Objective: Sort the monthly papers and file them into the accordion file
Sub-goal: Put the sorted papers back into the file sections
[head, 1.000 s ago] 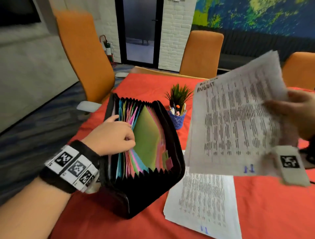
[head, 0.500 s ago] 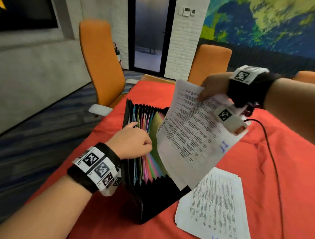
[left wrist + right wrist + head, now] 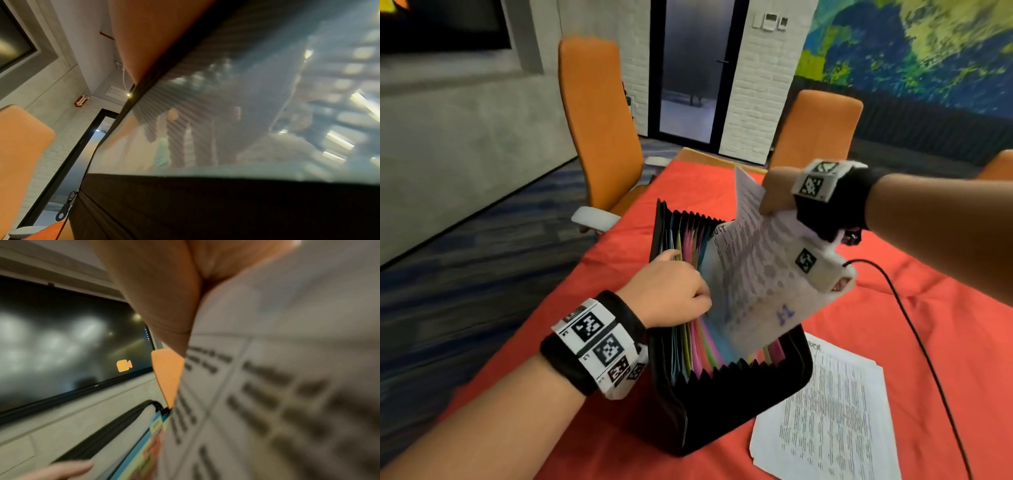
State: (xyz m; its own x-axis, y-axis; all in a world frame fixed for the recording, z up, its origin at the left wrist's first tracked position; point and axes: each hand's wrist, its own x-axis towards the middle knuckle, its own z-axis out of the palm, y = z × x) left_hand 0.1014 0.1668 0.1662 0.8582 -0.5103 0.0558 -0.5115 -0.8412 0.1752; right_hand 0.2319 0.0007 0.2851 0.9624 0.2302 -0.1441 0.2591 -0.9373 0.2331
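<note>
While the left hand (image 3: 669,291) grips dividers (image 3: 693,246), the right hand (image 3: 777,192) pinches a sheet (image 3: 756,284) hiding pockets.

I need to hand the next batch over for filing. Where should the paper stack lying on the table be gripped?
Take the paper stack at its right-hand long edge, coming from the right. It lies flat on the red tablecloth, and its left edge sits close against the accordion file, leaving little room there.

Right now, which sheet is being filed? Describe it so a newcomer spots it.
On the red table stands a black accordion file. The sheet rises tilted from its coloured pockets, pinched by the right hand; the other papers lie flat beside the file.
</note>
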